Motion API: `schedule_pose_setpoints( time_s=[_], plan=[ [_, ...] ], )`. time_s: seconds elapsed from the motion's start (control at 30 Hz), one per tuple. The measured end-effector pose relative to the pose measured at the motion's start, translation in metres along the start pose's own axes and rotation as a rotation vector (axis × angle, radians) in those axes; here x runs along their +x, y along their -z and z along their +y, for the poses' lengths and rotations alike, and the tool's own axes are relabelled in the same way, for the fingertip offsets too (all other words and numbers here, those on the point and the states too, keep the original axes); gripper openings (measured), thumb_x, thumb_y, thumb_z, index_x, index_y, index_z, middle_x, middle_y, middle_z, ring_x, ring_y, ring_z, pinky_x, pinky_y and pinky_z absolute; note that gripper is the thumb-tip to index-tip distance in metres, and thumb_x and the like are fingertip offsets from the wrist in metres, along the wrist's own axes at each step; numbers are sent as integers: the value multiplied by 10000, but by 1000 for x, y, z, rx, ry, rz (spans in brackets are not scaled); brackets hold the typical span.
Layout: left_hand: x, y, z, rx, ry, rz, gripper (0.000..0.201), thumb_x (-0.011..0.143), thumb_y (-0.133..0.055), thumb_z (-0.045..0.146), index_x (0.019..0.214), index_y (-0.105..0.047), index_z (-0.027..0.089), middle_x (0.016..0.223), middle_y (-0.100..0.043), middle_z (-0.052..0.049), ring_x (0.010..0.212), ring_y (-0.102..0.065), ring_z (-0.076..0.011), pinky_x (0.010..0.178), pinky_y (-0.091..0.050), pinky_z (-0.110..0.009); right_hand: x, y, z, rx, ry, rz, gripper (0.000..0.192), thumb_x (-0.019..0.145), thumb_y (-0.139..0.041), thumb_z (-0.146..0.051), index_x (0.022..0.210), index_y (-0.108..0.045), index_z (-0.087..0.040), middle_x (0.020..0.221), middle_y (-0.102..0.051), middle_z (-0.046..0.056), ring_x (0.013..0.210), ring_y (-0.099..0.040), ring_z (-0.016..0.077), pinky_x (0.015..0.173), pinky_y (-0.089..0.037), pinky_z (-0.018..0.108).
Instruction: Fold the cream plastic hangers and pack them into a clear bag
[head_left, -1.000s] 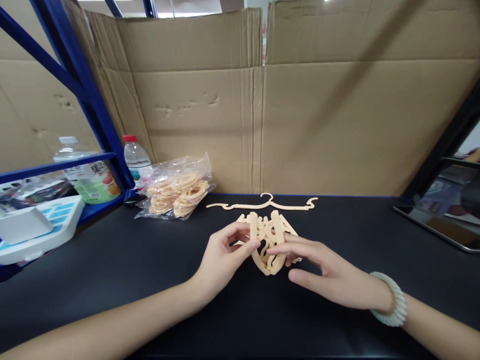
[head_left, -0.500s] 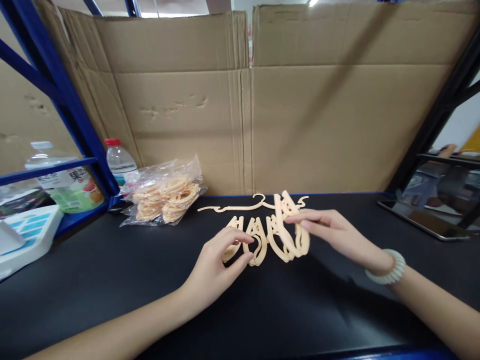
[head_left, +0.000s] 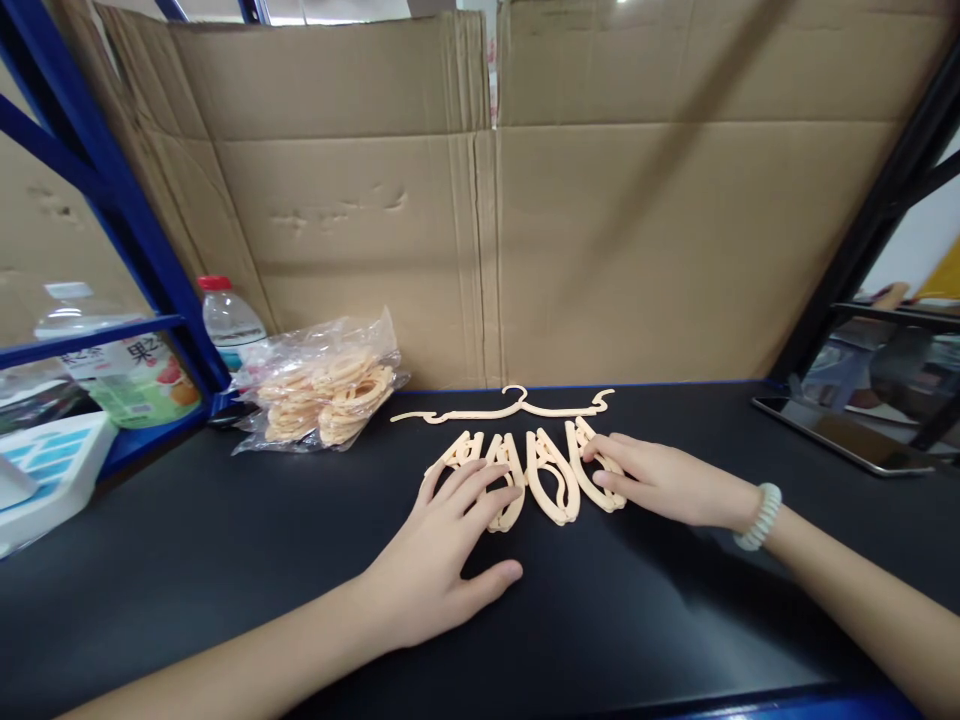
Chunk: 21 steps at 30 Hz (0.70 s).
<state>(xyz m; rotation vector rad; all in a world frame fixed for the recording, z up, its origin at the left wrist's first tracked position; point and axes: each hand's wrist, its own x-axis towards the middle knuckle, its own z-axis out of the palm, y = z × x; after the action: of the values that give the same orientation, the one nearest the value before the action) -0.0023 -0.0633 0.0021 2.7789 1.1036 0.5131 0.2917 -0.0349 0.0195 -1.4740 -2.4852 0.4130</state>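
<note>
Several cream folding hangers lie folded in a row on the black table. My right hand (head_left: 660, 480) pinches the rightmost folded hanger (head_left: 609, 498), which is down on the tabletop, partly covered by the fingers. Just left of it lies another folded hanger (head_left: 534, 485), with nothing touching it. My left hand (head_left: 442, 555) is open, fingers spread and thumb apart, over the two leftmost ones; it partly hides a folded hanger (head_left: 508, 515). Whether its fingertips touch them, I cannot tell. Behind the row is an unfolded hanger (head_left: 487, 413) with its hook pointing away.
A clear plastic bag (head_left: 330, 385) of more folded hangers sits at the back left, near a red-capped bottle (head_left: 232, 320). A phone-like flat device (head_left: 844, 437) lies at the right. Cardboard (head_left: 675, 230) walls off the back; a blue frame (head_left: 127, 210) stands left.
My right hand has lowered the folded hanger from above the row onto the table at its right end. My left hand has spread its fingers and thumb wider.
</note>
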Motion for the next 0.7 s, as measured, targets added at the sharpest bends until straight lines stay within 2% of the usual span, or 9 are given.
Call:
schedule_pose_setpoints(
  time_s=[0.1,0.17,0.23,0.3,0.37,0.43,0.53,0.7],
  plan=[
    [-2,0,0,26,17,-49,560,868,-552,404,1398,-401,303,1496,-362,-73,1389,-251,-359,1096,-96,-662,-2,1,-3,-54,-4,-5,296,962,-376,-382,1172,-534,-246,816,-559,23,709,-571,189,716,-478,342],
    [-3,0,0,28,18,-55,560,877,-541,395,1410,-386,318,1510,-339,-71,1395,-233,-368,1088,-83,-675,-2,-1,-9,-142,10,72,316,962,-379,-400,1162,-548,-223,877,-572,60,781,-577,224,748,-485,393],
    [-3,1,0,29,21,-62,568,880,-537,402,1419,-373,327,1516,-328,-71,1400,-220,-371,1084,-74,-680,-1,-6,-18,-227,63,191,345,950,-408,-427,1146,-564,-190,1006,-582,116,921,-564,272,820,-475,455],
    [-4,1,0,34,27,-83,587,881,-527,446,1430,-353,333,1529,-303,-77,1406,-199,-380,1074,-69,-694,-2,-14,-28,-263,145,262,429,932,-446,-466,1236,-531,-176,1210,-541,162,1125,-493,321,928,-428,509],
    [-4,0,0,36,27,-94,598,880,-510,497,1434,-344,344,1540,-275,-80,1409,-184,-392,1063,-71,-708,-4,-22,-36,-257,209,241,575,917,-460,-523,1392,-412,-202,1410,-415,165,1305,-345,357,1014,-352,558],
    [-6,-1,-1,34,20,-83,601,879,-496,534,1433,-340,362,1543,-268,-78,1407,-184,-400,1057,-77,-714,-6,-31,-41,-229,257,163,656,911,-447,-570,1466,-307,-251,1509,-300,132,1387,-218,365,1072,-268,587],
    [-8,-2,-1,45,18,-58,617,877,-484,561,1441,-313,380,1537,-283,-75,1406,-188,-401,1059,-80,-711,-7,-40,-42,-172,300,57,681,914,-433,-586,1492,-236,-284,1542,-243,99,1414,-152,357,1116,-178,591],
    [-9,-3,-3,78,48,-89,651,886,-441,589,1465,-231,379,1551,-227,-89,1412,-153,-405,1048,-63,-719,2,-48,-44,-163,266,36,689,929,-393,-589,1503,-180,-273,1560,-158,106,1424,-72,365,1110,-129,626]
  ],
)
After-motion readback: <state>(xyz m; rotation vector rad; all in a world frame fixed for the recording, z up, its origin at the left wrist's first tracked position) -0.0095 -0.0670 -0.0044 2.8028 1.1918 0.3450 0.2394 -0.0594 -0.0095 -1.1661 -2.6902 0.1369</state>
